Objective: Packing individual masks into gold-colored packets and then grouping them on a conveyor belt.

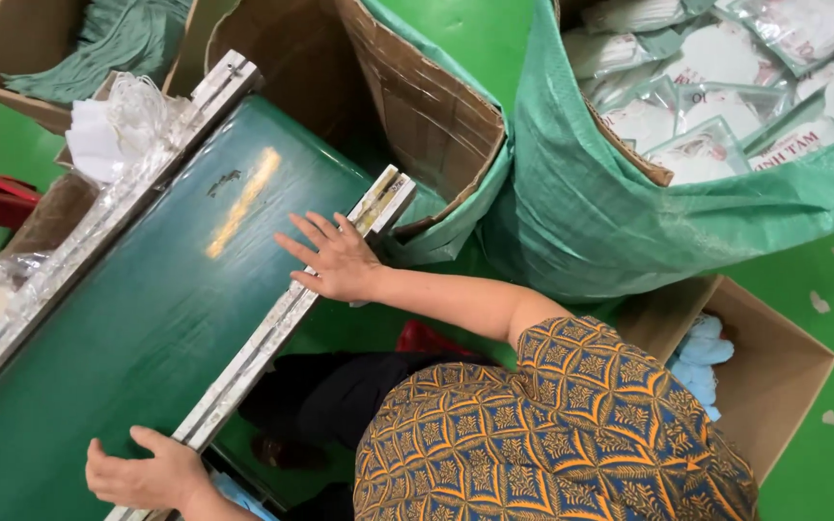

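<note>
My right hand (332,259) lies flat with spread fingers on the near metal rail (272,328) of a dark green conveyor belt (147,309), close to the belt's end. Further down the same rail, my left hand (147,473) rests on the belt's edge with its fingers loosely apart. Neither hand holds anything. The belt surface between them is bare apart from a worn yellowish streak (243,201).
An open cardboard box lined with green sacking (436,125) stands at the belt's end. A green sack (591,203) holds several clear bags of white items (716,106). Other boxes hold light blue pieces (702,357) and green pieces (108,43). White material (113,130) is piled by the far rail.
</note>
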